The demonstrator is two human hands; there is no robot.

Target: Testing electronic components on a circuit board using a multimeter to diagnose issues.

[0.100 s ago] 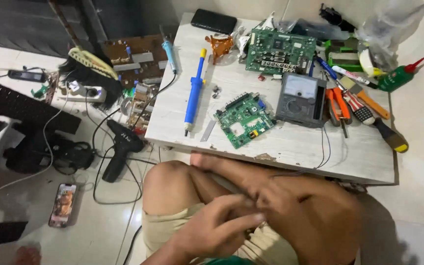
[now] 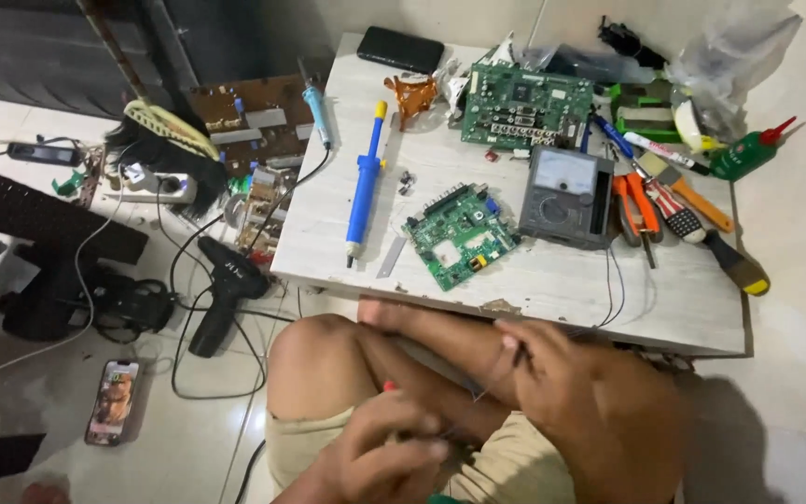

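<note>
Floor, far left: a phone [image 2: 112, 401] lies face up on the tiles. A black pistol-shaped tool [image 2: 224, 291] rests beside it amid tangled black cables. Behind these sit a white power strip [image 2: 153, 189] and a brown circuit board [image 2: 256, 114] leaning by the table's edge.

Left hand [image 2: 386, 455]: low in the lap, fingers curled shut around something small. A red tip [image 2: 388, 385] shows just above the knuckles; what it belongs to cannot be told. Bent bare knee [image 2: 321, 362] sits directly above this hand, between it and the table.

Table [image 2: 552, 280], pale wood-grain, low. Near its left side a blue desoldering pump [image 2: 364, 187] with a yellow cap lies lengthwise. Just right of it, a small green circuit board [image 2: 460, 234], tilted. Behind, a larger green board [image 2: 526, 105] and a black phone [image 2: 400, 49] at the far edge. Grey analogue multimeter [image 2: 566, 196] sits right of the small board; its thin black leads run over the near edge toward the hands.

Right hand [image 2: 582, 399]: below the table's front edge, fingers pinched on a thin dark wire [image 2: 515, 359]. The back of the hand hides the grip.

Far right: orange-handled pliers [image 2: 636, 207], screwdrivers [image 2: 701, 219], green bottle with red nozzle [image 2: 748, 154].
</note>
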